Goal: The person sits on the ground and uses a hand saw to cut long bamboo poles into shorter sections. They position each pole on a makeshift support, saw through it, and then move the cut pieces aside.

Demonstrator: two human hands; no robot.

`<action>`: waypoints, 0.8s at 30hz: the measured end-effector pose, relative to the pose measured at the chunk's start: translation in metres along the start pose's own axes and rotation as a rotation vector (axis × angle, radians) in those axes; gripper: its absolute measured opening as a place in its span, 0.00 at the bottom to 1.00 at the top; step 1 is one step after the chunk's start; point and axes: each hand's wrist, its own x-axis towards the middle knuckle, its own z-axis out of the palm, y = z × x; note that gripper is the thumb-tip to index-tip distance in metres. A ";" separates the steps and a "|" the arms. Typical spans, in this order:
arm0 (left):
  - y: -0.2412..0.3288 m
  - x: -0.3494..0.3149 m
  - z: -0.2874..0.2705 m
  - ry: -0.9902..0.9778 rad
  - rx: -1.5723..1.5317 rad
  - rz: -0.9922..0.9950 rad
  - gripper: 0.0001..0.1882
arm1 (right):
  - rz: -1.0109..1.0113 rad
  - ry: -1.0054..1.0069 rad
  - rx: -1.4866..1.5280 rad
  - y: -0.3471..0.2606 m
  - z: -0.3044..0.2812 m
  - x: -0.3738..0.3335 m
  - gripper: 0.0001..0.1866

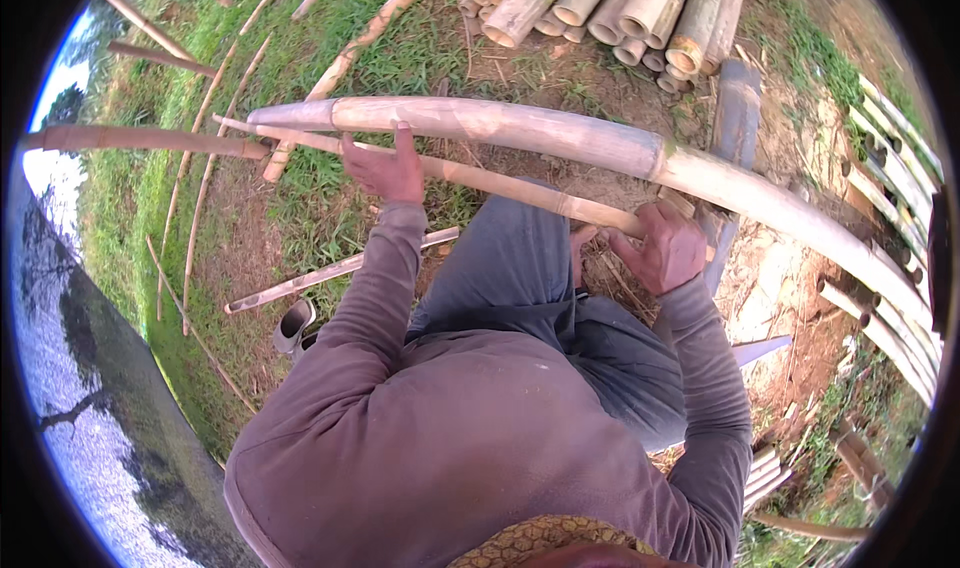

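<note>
A slender bamboo pole (490,180) lies across in front of me, just on my side of a thick bamboo pole (500,125). My left hand (390,171) is closed round the slender pole toward its left part. The left thumb points up and reaches the near edge of the thick pole. At the slender pole's right end, my right hand (664,247) grips it with bent fingers. The thick pole stretches from the left past both hands to the far right. A grey post or beam (736,118) runs beneath the thick pole.
A stack of cut bamboo (620,13) lies at the far side. More bamboo lengths (895,183) lean at the right. A split bamboo piece (340,271) rests on the ground near a pair of shoes (293,325). A pale saw-like blade (760,350) shows beside my right forearm.
</note>
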 end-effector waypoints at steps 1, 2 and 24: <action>0.021 -0.012 -0.016 0.004 0.088 0.476 0.49 | 0.077 -0.085 0.009 -0.010 -0.001 -0.015 0.21; 0.046 -0.020 -0.007 -0.333 -0.060 0.511 0.50 | 0.122 -0.162 0.037 -0.018 0.005 -0.025 0.21; 0.124 -0.046 0.126 -1.235 0.239 1.354 0.58 | -0.025 -0.164 -0.159 -0.078 0.071 -0.066 0.22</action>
